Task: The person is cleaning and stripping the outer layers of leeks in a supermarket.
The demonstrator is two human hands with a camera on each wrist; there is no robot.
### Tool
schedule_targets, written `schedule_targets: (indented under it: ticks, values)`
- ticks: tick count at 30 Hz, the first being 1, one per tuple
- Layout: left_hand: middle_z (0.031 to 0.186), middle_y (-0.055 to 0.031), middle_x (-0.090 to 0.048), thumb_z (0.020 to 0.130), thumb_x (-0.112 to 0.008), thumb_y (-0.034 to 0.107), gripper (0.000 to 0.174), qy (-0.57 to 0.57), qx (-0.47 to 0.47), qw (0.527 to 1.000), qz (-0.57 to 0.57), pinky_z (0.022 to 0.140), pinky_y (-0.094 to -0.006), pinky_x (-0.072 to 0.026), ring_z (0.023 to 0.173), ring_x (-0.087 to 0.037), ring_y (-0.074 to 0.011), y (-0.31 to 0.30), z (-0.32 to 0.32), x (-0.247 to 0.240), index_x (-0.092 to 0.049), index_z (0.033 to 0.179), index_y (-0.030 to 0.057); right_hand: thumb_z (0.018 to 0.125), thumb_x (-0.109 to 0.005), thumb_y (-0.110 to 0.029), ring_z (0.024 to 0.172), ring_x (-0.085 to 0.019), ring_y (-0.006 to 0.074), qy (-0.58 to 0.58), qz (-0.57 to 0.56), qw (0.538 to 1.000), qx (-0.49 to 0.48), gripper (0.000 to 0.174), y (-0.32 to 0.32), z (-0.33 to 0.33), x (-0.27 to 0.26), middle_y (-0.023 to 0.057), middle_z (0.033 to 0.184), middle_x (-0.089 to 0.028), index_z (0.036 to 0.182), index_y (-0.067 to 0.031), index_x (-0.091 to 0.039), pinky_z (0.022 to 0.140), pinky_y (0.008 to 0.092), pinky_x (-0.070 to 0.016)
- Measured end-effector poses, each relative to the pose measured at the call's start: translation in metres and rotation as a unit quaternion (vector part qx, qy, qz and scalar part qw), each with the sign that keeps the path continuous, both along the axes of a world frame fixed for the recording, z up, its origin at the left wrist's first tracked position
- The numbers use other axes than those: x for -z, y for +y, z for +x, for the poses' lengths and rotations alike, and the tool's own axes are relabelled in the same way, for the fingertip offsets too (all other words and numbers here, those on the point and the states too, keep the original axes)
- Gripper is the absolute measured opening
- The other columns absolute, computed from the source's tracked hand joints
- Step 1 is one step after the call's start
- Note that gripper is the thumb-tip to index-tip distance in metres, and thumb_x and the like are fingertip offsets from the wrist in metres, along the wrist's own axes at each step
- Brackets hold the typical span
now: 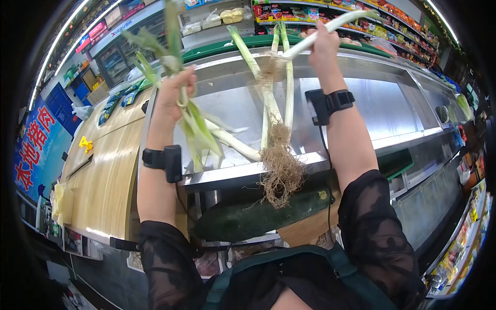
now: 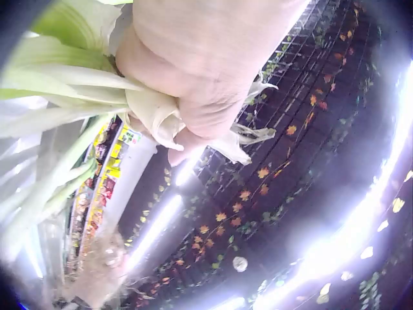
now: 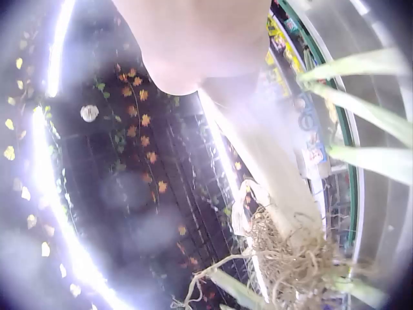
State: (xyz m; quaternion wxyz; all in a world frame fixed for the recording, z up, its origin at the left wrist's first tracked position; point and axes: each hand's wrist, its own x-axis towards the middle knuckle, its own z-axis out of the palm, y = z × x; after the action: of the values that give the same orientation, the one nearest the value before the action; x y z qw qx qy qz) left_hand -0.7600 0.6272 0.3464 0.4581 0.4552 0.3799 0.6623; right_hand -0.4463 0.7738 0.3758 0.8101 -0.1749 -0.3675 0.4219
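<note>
In the head view, my right hand (image 1: 324, 47) grips a long white leek (image 1: 349, 21) raised over the steel counter (image 1: 356, 103). Its tangled roots point left; the right wrist view shows the roots (image 3: 290, 258) close up, with the right hand (image 3: 200, 39) around the stalk. My left hand (image 1: 175, 93) clutches a bunch of leek leaves (image 1: 201, 126), pale strips hanging below the fist and green ends sticking up. The left wrist view shows those leaves (image 2: 71, 97) pressed in the curled fingers. Between my hands, several leeks (image 1: 271, 101) lie with bushy roots (image 1: 281, 170) over the counter's front edge.
A wooden board (image 1: 111, 170) with a small yellow object (image 1: 86, 144) stands to the left. Below the counter's front edge lies a long dark green gourd (image 1: 248, 217). Shelves of packaged goods (image 1: 310, 13) line the back.
</note>
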Motion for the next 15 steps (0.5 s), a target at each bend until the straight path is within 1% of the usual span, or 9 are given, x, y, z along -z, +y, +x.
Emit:
schedule_targets:
  ticks: [3,6,7,9,10,11,13,14,15]
  values:
    - [0.075,-0.0032,-0.06,0.078,-0.074,0.015,0.023,0.117,0.016,0.989,0.094,0.05,-0.0187,-0.0391,0.056,-0.051,-0.007,0.0,0.027,0.011,-0.057,0.089,0.0043,0.088,-0.065,-0.029,0.047,-0.052,0.0132,-0.139,0.049,0.989,-0.013,0.033,-0.026,-0.038,0.006,0.0058,0.06,-0.056,0.076,-0.0018,-0.051,0.042,0.0271,-0.0417]
    - [0.079,-0.0035,-0.061,0.076,-0.075,0.015,0.031,0.189,-0.003,0.975,0.116,0.061,-0.0209,-0.044,0.066,-0.055,-0.0091,-0.006,0.039,0.012,-0.058,0.099,0.0015,0.084,-0.067,-0.04,0.05,-0.051,0.0111,-0.243,0.038,0.965,0.088,0.043,-0.044,-0.069,0.018,0.0034,0.062,-0.055,0.08,-0.0013,-0.051,0.046,0.0255,-0.0409]
    - [0.079,-0.0035,-0.061,0.076,-0.075,0.015,0.031,0.19,-0.006,0.975,0.114,0.061,-0.0209,-0.044,0.066,-0.055,-0.0091,-0.006,0.045,0.015,-0.058,0.099,0.0015,0.084,-0.067,-0.04,0.05,-0.051,0.0111,-0.243,0.037,0.966,0.084,0.043,-0.051,-0.079,0.023,0.0034,0.062,-0.055,0.08,-0.0013,-0.051,0.046,0.0255,-0.0409]
    - [0.083,-0.0042,-0.061,0.071,-0.08,0.02,0.049,0.356,-0.051,0.918,0.166,0.073,-0.0251,-0.0465,0.078,-0.057,-0.0127,-0.008,0.058,0.02,-0.057,0.109,-0.0002,0.084,-0.069,-0.039,0.053,-0.052,0.0108,-0.331,0.016,0.935,0.124,0.043,-0.059,-0.096,0.03,0.0043,0.065,-0.056,0.085,-0.0009,-0.05,0.049,0.0258,-0.0428]
    - [0.089,-0.0051,-0.062,0.065,-0.084,0.025,0.063,0.429,-0.05,0.894,0.121,0.08,-0.0285,-0.0458,0.087,-0.058,-0.0153,-0.01,0.061,0.019,-0.056,0.115,-0.001,0.084,-0.069,-0.037,0.059,-0.054,0.0109,-0.341,0.025,0.935,0.096,0.045,-0.056,-0.1,0.034,0.0064,0.07,-0.058,0.093,0.0001,-0.047,0.052,0.0251,-0.0448]
    - [0.089,-0.0051,-0.062,0.065,-0.084,0.025,0.063,0.429,-0.05,0.894,0.12,0.08,-0.0285,-0.0458,0.087,-0.058,-0.0153,-0.013,0.066,0.019,-0.056,0.115,-0.001,0.084,-0.069,-0.037,0.059,-0.054,0.0109,-0.341,0.024,0.935,0.096,0.045,-0.055,-0.104,0.037,0.0064,0.07,-0.058,0.093,0.0001,-0.047,0.052,0.0251,-0.0448]
    - [0.093,-0.0074,-0.063,0.061,-0.083,0.043,0.068,0.452,-0.065,0.883,0.109,0.083,-0.0346,-0.0443,0.09,-0.059,-0.0179,-0.019,0.075,0.019,-0.059,0.109,0.0018,0.085,-0.069,-0.032,0.069,-0.057,0.0109,-0.285,0.18,0.938,0.075,0.043,-0.053,-0.11,0.042,0.0089,0.079,-0.061,0.099,0.0007,-0.044,0.055,0.0242,-0.0462]
    - [0.095,-0.007,-0.064,0.064,-0.084,0.035,0.061,0.467,-0.076,0.871,0.131,0.079,-0.0325,-0.0462,0.087,-0.059,-0.0155,-0.018,0.075,0.019,-0.059,0.109,0.001,0.09,-0.063,-0.025,0.077,-0.059,0.0127,-0.322,0.171,0.928,0.076,0.035,-0.052,-0.107,0.043,0.0103,0.09,-0.064,0.102,-0.0004,-0.042,0.056,0.0254,-0.0483]
    - [0.095,-0.007,-0.064,0.064,-0.084,0.035,0.061,0.467,-0.076,0.871,0.132,0.079,-0.0325,-0.0462,0.087,-0.059,-0.0155,-0.017,0.073,0.019,-0.059,0.109,0.001,0.09,-0.063,-0.025,0.077,-0.059,0.0127,-0.321,0.171,0.928,0.076,0.035,-0.06,-0.102,0.037,0.0103,0.09,-0.064,0.102,-0.0004,-0.042,0.056,0.0254,-0.0483]
